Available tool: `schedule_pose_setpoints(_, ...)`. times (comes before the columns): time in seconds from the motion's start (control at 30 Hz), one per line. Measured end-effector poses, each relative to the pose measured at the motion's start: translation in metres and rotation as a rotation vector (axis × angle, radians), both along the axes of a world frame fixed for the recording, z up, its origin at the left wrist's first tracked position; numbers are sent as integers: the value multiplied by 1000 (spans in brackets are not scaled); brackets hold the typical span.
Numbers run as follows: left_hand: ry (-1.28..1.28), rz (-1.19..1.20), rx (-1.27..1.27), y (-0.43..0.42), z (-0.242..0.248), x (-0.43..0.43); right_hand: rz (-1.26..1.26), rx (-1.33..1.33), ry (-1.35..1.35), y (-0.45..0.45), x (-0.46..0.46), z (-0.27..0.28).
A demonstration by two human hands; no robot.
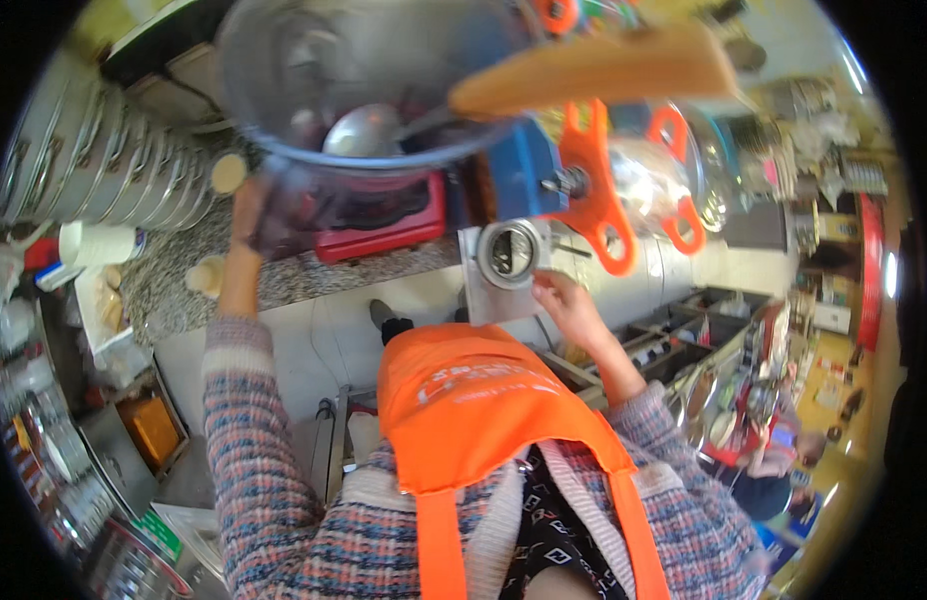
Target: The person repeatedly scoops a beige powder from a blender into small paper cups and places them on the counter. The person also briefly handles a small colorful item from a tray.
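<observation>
A large clear tub (pixel 298 150) hangs or stands close before the camera, with a metal ladle (pixel 362 131) showing in it. Behind the tub's lower left wall is my left hand (pixel 257 206), partly hidden, so its grip is unclear. Below the tub lies a red-rimmed appliance (pixel 381 244) on the speckled counter. My right hand (pixel 565 300) is beside a round metal fitting (pixel 508 253) on a metal plate (pixel 501 304), its fingers curled near the rim; contact cannot be told. A blurred wooden handle (pixel 598 71) crosses above.
Orange plastic brackets (pixel 602 187) and a blue part (pixel 523 169) are at the upper right. Stacked metal pots or lids (pixel 103 157) line the left. White cups (pixel 96 244) and small beige containers (pixel 205 276) are on the granite counter (pixel 163 262). Another person (pixel 771 450) is far right.
</observation>
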State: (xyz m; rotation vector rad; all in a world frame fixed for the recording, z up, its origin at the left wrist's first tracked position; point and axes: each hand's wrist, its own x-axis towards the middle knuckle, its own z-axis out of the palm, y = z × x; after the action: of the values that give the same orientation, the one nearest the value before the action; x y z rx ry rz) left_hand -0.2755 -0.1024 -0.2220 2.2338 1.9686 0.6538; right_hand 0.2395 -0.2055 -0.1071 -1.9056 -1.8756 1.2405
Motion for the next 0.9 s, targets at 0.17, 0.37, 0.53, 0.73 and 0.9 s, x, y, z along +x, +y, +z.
schedule_pose_setpoints(0.17, 193, 160, -294, -77, 42, 41, -16, 139, -299, 22, 76, -70)
schedule_pose_setpoints(0.37, -21, 390, -235, -161, 93, 121, -101, -620, 257, 14, 116, -138)
schedule_pose_setpoints(0.53, -70, 313, -352, -172, 131, 208, -100, -618, 419, -4, 129, -146)
schedule_pose_setpoints(0.73, -176, 37, -142, -142, 138, 309, -34, -477, 454, -3, 133, -155)
schedule_pose_setpoints(0.9, -229, -125, -43, -101, 106, 364, 4, -391, 413, -6, 133, -170)
